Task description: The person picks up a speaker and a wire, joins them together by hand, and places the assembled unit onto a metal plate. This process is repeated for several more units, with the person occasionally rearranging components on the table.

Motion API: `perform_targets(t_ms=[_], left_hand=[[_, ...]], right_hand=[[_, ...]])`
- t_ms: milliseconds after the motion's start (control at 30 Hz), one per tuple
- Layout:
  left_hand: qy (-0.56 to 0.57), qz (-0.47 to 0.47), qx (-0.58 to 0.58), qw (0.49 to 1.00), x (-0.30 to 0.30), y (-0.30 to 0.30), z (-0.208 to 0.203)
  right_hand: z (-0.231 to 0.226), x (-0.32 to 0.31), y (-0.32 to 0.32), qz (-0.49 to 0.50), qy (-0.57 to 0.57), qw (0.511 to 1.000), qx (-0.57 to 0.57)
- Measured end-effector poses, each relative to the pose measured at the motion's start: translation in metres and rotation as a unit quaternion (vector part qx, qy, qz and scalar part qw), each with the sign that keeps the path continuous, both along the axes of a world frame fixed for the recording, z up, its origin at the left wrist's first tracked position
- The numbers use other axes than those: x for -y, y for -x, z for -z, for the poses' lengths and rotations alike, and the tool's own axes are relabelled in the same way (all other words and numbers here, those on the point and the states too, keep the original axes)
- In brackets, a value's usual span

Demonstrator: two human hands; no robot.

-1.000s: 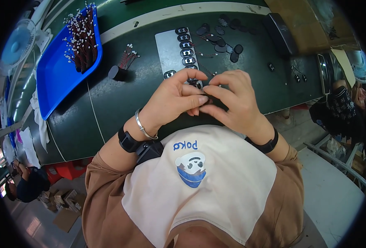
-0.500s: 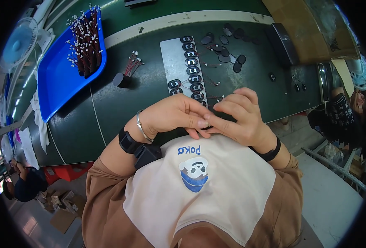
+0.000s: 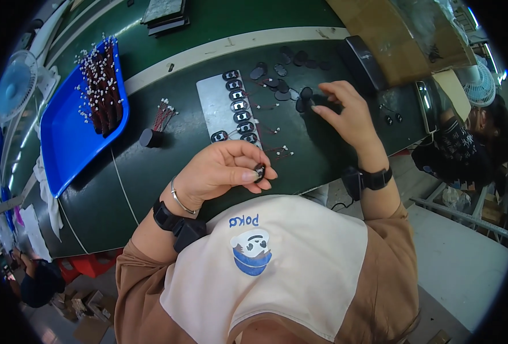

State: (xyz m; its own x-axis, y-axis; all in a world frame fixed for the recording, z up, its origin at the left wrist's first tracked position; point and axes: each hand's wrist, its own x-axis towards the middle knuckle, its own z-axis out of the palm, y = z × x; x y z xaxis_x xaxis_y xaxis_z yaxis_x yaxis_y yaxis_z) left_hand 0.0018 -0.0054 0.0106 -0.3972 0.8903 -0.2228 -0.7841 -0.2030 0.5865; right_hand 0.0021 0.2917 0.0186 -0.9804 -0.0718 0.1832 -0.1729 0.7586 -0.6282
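My left hand (image 3: 231, 168) is closed, its thumb and fingers pinching a small black oval speaker (image 3: 259, 171) above the table's near edge. To the right, my right hand (image 3: 348, 114) reaches out with thumb and forefinger apart. Its fingertips are beside some black oval pieces (image 3: 306, 93), and nothing shows between them. A metal plate (image 3: 211, 106) lies beyond my left hand. Along its right side runs a row of oval speakers (image 3: 239, 106) with thin wires and white connectors, partly hidden by my left hand.
A blue tray (image 3: 56, 155) at left holds bundles of dark red wires (image 3: 102, 92). Near it a black cylinder (image 3: 150, 138) stands by more wires. At back right are a long black box (image 3: 366, 63) and a cardboard box (image 3: 391, 37). Another person (image 3: 457, 146) sits at far right.
My hands were together at the table's near edge. The right hand has moved away, right and forward, to the loose black pieces. My left hand still holds the speaker, and the view has shifted.
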Motion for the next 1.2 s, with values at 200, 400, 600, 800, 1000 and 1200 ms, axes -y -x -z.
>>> perform_targets(t_ms=[200,400,600,800,1000,1200], left_hand=[[-0.008,-0.048,-0.006,0.999,-0.001,-0.001,0.000],[0.011,-0.050,-0.016,0.999,-0.001,0.000,0.000],[0.001,-0.068,-0.014,0.998,0.001,-0.001,0.003],[0.015,-0.061,-0.012,0.998,0.000,0.001,0.003],[0.018,-0.065,-0.019,0.998,-0.002,0.001,0.004],[0.030,-0.067,-0.023,0.997,-0.003,-0.001,0.002]], right_hand=[[0.007,-0.002,0.020,-0.096,-0.089,0.990,-0.046],[0.008,-0.001,0.034,-0.183,-0.214,0.956,-0.079],[0.011,-0.009,0.017,-0.010,0.029,0.993,0.112],[0.008,-0.011,-0.008,0.097,0.117,0.974,0.166],[0.009,-0.019,-0.017,0.072,0.091,0.982,0.151],[0.001,-0.010,-0.016,0.085,-0.075,0.985,0.130]])
